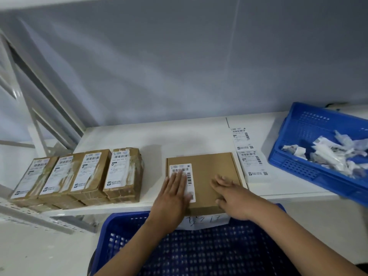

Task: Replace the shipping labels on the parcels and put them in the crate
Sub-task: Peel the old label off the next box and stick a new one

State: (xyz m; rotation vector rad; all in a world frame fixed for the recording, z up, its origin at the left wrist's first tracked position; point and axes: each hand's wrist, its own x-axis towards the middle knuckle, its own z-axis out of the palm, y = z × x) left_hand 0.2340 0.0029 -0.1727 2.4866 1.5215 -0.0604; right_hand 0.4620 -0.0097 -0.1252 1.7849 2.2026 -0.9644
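Note:
A flat brown cardboard parcel [207,170] lies on the white table near its front edge. A white shipping label [182,169] is stuck on the parcel's left part. My left hand [172,198] lies flat on that label with straight fingers. My right hand [232,196] rests on the parcel's right front part, fingers extended and holding nothing. A strip of two fresh labels [250,154] lies on the table just right of the parcel. A blue crate [123,236] stands below the table edge in front of me, under my forearms.
Several taped brown parcels [79,176] with worn labels stand in a row at the left of the white table [123,136]. A second blue crate [294,156] at the right holds crumpled peeled labels [330,154]. A metal shelf frame [39,108] rises at the left.

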